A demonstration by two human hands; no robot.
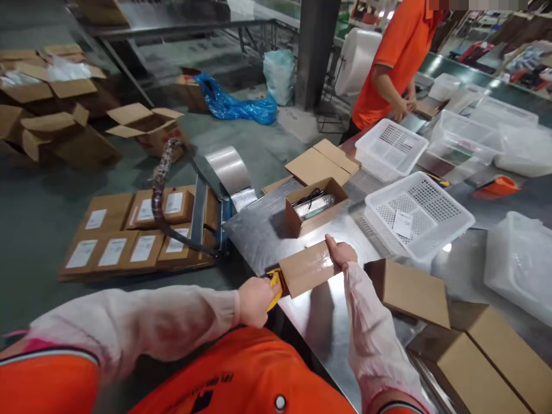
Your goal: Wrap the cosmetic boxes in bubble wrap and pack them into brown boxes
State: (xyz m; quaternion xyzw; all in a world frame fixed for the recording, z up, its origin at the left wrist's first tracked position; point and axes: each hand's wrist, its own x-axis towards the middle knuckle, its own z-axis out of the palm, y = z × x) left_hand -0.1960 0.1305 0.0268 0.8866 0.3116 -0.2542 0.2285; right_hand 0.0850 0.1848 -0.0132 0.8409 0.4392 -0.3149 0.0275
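My left hand (257, 300) is closed round a yellow-handled tape dispenser (275, 290), held against the left end of a small cardboard box (308, 268). My right hand (340, 253) grips the right end of that box, its thumb on top. A shiny strip of clear tape shows on the box's upper face near the right hand. Just beyond stands an open cardboard box (317, 207) holding a black cable and a bubble-wrapped item.
White baskets (418, 215) and cardboard boxes (416, 290) lie on the metal table (259, 238) at right. Labelled boxes (114, 252) sit on a low cart at left. Another person (390, 69) in orange stands across. Opened cartons (56, 135) are on the floor.
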